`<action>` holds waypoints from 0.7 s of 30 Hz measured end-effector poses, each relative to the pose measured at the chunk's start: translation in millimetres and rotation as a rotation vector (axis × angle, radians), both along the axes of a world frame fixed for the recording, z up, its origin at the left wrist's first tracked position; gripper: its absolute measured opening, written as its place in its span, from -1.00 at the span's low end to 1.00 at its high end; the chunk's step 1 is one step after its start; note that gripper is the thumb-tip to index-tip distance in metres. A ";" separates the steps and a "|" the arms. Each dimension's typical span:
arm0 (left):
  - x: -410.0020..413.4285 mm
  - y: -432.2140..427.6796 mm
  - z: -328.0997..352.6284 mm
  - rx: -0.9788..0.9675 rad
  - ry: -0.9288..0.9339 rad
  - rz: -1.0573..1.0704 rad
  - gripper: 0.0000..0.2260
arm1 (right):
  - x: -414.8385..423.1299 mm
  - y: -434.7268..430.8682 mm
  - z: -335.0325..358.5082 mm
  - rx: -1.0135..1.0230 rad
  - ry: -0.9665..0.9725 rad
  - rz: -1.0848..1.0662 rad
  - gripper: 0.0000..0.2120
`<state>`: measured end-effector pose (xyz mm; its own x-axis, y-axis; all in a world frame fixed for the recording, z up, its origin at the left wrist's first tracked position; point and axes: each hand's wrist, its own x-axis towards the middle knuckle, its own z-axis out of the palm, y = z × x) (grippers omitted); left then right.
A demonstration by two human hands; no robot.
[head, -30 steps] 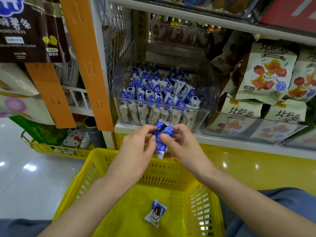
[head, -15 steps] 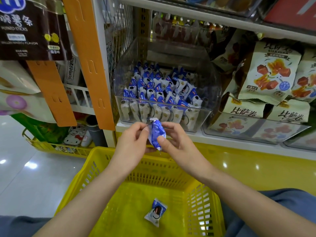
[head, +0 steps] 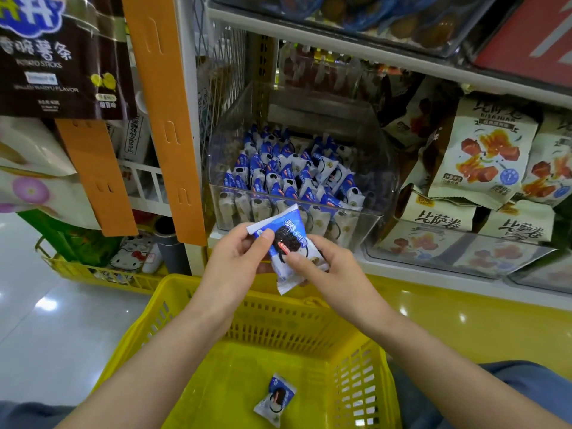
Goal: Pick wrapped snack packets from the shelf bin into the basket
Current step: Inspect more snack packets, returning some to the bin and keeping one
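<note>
A blue-and-white snack packet [head: 286,243] with a dark cookie picture is held face up between both hands, above the far rim of the yellow basket [head: 216,308]. My left hand [head: 238,264] pinches its upper left corner. My right hand [head: 325,270] grips its lower right side. Another such packet [head: 275,399] lies on the basket floor. Just behind the hands, a clear shelf bin [head: 376,218] holds several rows of the same packets [head: 278,178].
Pale snack bags [head: 483,156] fill a clear bin to the right. An orange shelf upright [head: 167,119] and a dark hanging snack bag [head: 58,57] stand at the left. A second yellow basket [head: 93,270] sits on the shiny floor at the left.
The packet has been turned from edge-on to face up, so its printed front now shows. Both hands keep hold of it at about the same height.
</note>
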<state>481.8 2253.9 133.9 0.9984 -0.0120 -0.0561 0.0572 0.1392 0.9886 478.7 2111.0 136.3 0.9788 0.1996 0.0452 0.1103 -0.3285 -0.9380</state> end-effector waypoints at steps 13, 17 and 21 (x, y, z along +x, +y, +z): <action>47.9 29.4 42.9 0.919 -0.643 0.117 -0.76 | 56.1 -14.4 55.0 -0.118 -0.161 -0.262 -0.68; 66.0 31.3 33.2 1.187 -0.647 0.011 -0.70 | 130.2 -8.1 74.4 -0.190 -0.300 -0.468 -0.82; 71.3 34.2 17.6 1.320 -0.691 -0.039 -0.59 | 197.7 0.6 64.5 -0.325 -0.362 -0.505 -0.79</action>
<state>553.1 2288.0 151.5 0.8315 -0.3577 0.4249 -0.4813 -0.8460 0.2296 676.4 2111.7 200.9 0.8900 -0.2171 0.4010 0.1570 -0.6796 -0.7165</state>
